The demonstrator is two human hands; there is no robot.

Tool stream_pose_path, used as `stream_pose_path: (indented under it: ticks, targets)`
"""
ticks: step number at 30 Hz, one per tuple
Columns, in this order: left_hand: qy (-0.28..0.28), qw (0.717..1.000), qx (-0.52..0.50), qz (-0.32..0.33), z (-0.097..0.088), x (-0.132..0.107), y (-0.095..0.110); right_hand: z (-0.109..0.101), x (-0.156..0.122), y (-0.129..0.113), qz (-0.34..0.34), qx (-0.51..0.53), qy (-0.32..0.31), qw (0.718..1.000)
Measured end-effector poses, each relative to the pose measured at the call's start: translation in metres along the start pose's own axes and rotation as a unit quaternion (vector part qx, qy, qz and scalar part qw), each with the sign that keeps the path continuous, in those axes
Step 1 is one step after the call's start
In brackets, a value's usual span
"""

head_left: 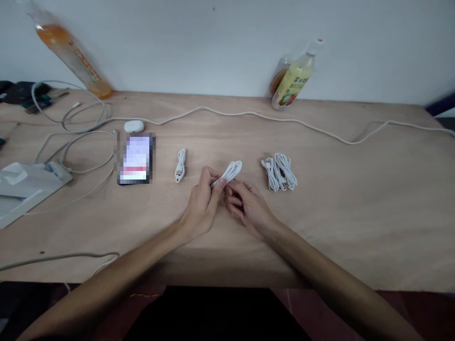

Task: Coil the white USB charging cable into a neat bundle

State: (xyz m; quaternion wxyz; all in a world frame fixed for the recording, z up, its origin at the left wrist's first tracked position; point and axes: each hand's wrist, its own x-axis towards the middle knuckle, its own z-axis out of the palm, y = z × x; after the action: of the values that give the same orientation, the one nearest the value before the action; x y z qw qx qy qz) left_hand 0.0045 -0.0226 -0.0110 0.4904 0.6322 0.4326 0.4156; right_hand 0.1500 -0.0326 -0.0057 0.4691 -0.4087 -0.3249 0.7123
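Observation:
A coiled white cable [233,169] is pinched in my left hand [204,201], its loops pointing away from me above the table. My right hand [250,206] meets it from the right, thumb and forefinger closed at the coil's near side; what exactly those fingertips grip is hidden. On the table to the left lies a single bundled white USB cable [180,166]. To the right of my hands rests a group of bundled white cables [279,173], lying side by side with their plugs showing.
A phone [136,158] and a white earbud case [134,126] lie left. One long white cable [249,112] crosses the wooden table [355,199]. Bottles stand by the wall: an orange drink [74,59] and a yellow-labelled one [294,80]. A white power strip-like object [24,184] sits far left.

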Motion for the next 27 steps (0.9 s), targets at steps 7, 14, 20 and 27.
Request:
stream_pose_path:
  ticks: [7, 14, 20, 27]
  targets:
    - [-0.007, 0.998, -0.064, -0.027, 0.001, 0.002, -0.002, -0.001, 0.002, 0.004, -0.013, -0.01, -0.003, 1.0]
    - [-0.01, 0.999, -0.032, -0.032, 0.0, 0.001, -0.001, -0.002, -0.002, 0.0, 0.015, 0.021, -0.004, 1.0]
    - [-0.013, 0.999, 0.036, -0.002, -0.003, 0.002, 0.001, -0.002, -0.001, 0.002, 0.024, 0.059, -0.003, 0.998]
    - [-0.027, 0.989, -0.108, -0.096, -0.003, 0.002, 0.012, -0.002, -0.006, 0.005, -0.156, -0.145, -0.018, 0.977]
